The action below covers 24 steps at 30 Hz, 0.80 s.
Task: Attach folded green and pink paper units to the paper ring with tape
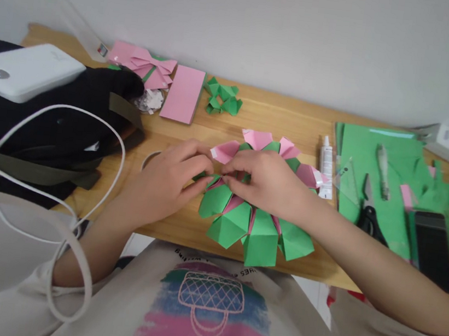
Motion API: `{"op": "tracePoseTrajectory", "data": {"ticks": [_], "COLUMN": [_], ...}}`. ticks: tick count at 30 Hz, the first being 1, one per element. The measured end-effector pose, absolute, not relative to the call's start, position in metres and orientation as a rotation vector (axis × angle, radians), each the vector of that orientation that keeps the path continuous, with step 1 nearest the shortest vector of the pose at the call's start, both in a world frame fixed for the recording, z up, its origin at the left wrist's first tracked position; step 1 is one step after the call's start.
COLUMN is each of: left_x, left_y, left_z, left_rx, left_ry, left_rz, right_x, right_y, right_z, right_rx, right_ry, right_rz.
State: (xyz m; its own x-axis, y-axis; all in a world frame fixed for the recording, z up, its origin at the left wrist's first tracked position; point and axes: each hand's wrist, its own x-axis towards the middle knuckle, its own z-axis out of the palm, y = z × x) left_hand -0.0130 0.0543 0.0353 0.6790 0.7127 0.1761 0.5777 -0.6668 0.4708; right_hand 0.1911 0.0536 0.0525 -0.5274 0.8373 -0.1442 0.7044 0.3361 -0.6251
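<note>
- A round green-and-pink folded paper flower (pixel 257 219) lies at the near edge of the wooden table (pixel 296 125), dead ahead at twelve o'clock.
- The left hand (pixel 174 175) pinches a flap at the flower's nine o'clock rim, fingertips pressed together.
- The right hand (pixel 266 182) rests on the flower's middle, fingers curled and pinching the same spot.
- A white glue tube (pixel 326 165) and black-handled scissors (pixel 370 209) lie at three o'clock, nearer the right hand.

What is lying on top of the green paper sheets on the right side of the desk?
On the green paper sheets lie scissors, a clear triangle ruler, a craft knife and a phone. Whatever is under them is covered.
</note>
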Motion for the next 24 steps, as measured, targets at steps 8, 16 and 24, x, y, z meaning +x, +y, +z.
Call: {"op": "tracePoseTrajectory", "data": {"ticks": [8,16,24], "left_x": [-0.012,-0.009,-0.006], "left_y": [0.056,0.058,0.057], "left_z": [0.047,0.048,0.045], "left_rx": [2.598,2.633,2.673], "left_ry": [0.997,1.000,1.044], "left_rz": [0.315,0.270,0.266], "right_x": [0.190,0.189,0.190], "right_y": [0.054,0.054,0.055], "right_z": [0.053,0.051,0.052], "right_rx": [-1.429,-1.438,-1.417], "right_ry": [-2.409,-2.421,-2.397], "right_rz": [0.969,0.939,0.967]}}
